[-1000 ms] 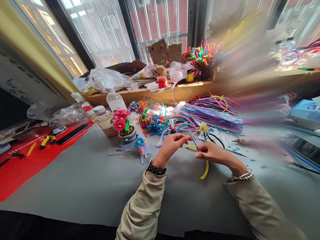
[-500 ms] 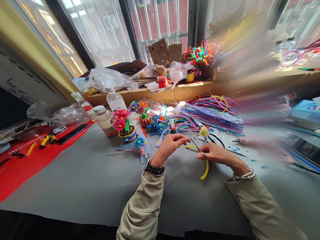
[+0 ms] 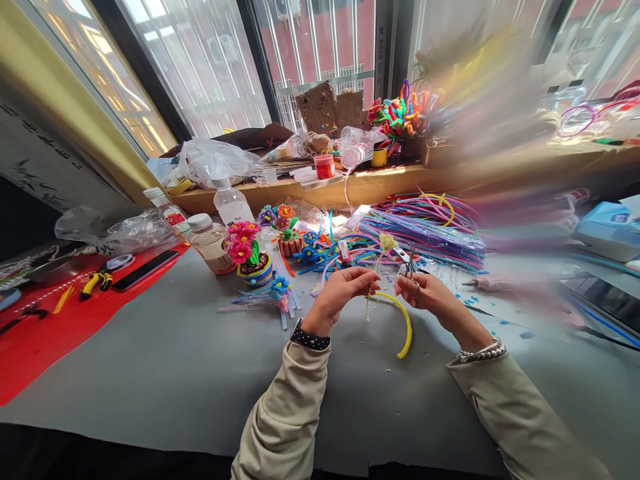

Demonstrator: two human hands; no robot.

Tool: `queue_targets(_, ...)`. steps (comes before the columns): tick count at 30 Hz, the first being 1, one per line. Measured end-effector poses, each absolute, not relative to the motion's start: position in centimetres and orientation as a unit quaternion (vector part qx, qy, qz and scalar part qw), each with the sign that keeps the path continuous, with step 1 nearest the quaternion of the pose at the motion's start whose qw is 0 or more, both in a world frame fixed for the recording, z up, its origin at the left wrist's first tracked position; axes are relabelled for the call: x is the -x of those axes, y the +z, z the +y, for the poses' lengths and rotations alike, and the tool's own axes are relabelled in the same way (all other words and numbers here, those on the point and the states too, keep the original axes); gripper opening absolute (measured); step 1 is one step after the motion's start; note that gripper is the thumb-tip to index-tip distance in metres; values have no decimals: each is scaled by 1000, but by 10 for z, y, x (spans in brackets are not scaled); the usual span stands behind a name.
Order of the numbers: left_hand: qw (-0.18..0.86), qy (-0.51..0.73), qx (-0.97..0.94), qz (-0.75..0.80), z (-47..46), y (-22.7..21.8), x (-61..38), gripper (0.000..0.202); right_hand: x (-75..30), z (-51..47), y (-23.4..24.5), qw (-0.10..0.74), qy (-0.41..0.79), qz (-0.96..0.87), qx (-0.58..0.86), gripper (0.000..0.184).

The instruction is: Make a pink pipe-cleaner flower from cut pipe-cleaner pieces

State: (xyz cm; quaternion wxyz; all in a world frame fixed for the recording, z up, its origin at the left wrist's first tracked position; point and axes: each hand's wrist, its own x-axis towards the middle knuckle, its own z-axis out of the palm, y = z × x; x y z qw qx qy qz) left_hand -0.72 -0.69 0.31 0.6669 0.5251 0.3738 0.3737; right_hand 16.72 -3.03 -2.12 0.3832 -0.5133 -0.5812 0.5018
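My left hand (image 3: pixel 343 293) is pinched on a thin stem with a pale yellow fuzzy ball (image 3: pixel 387 241) at its top, held upright over the grey table (image 3: pixel 165 360). My right hand (image 3: pixel 425 293) is closed round small scissors (image 3: pixel 409 259), their blades pointing up beside the stem. A yellow pipe cleaner (image 3: pixel 404 319) curves down between my hands toward the table. Both sleeves are beige; a watch is on my left wrist and a bracelet on my right.
Small pipe-cleaner flower pots (image 3: pixel 250 257) and bottles (image 3: pixel 213 240) stand to the left. A heap of coloured pipe cleaners (image 3: pixel 425 223) lies behind my hands. A red mat (image 3: pixel 45 327) with pliers and a phone is far left. A cluttered wooden sill (image 3: pixel 380 177) runs along the window.
My left hand has turned the stem upright, so the yellow ball moved up and left. My right hand rose with the scissors, now pointing up. The yellow pipe cleaner lifted.
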Motion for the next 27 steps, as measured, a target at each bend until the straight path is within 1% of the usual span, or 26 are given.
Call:
queue_targets(2, 700, 352, -519, 342, -9, 2, 4, 22, -163, -31, -21, 451, 525, -535, 485, 38)
queue_targets(5, 733, 312, -524, 303, -12, -2, -1, 21, -158, -30, -23, 529, 556, -468, 438, 29)
queue_targets(8, 748, 284, -521, 296, -13, -4, -4, 20, -156, -29, -25, 572, 577, -400, 424, 26)
queue_targets(16, 749, 269, -525, 301, -13, -5, -4, 23, -156, -28, -28, 571, 584, -414, 401, 24)
queue_targets(21, 724, 285, -549, 306, -11, -8, -5, 25, -155, -29, -28, 552, 572, -446, 412, 21)
queue_targets(27, 689, 300, -570, 332, -11, -8, -6, 27, -154, -30, -29, 566, 574, -442, 392, 17)
